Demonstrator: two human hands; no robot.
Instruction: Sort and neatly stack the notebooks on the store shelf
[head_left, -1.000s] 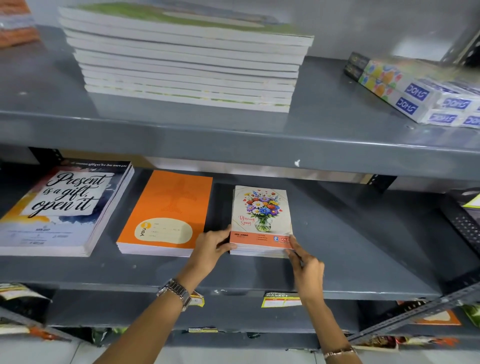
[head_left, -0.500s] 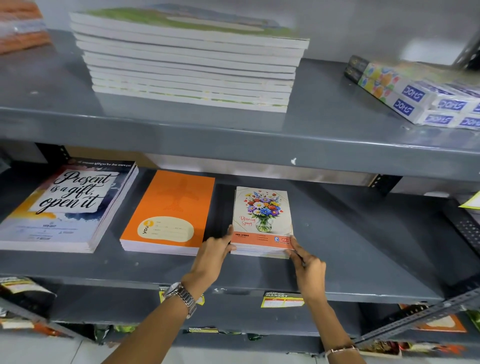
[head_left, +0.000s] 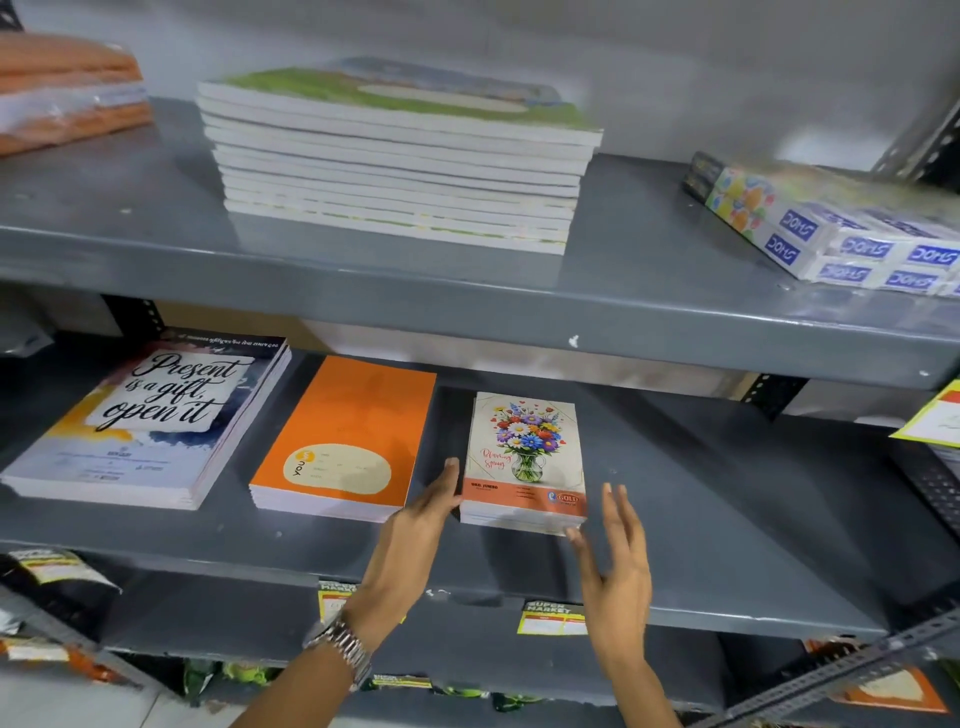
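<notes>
The shelf (head_left: 727, 519) is grey painted metal, smooth with slight sheen. The floral notebooks (head_left: 524, 457) have glossy printed paper covers.

Even indoor light, soft glare on the upper shelf (head_left: 467, 306), motion blur, wide-angle bending at edges.

Three notebook stacks (head_left: 524, 462) lie side by side on the middle shelf (head_left: 727, 519).

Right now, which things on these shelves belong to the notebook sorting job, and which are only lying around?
Part of the job:
- flower notebooks, between both open hands
- orange notebooks
- "Present is a gift" notebooks
- tall notebook stack

Just lying about:
- crayon boxes
- wrapped orange packs
- price labels
</notes>
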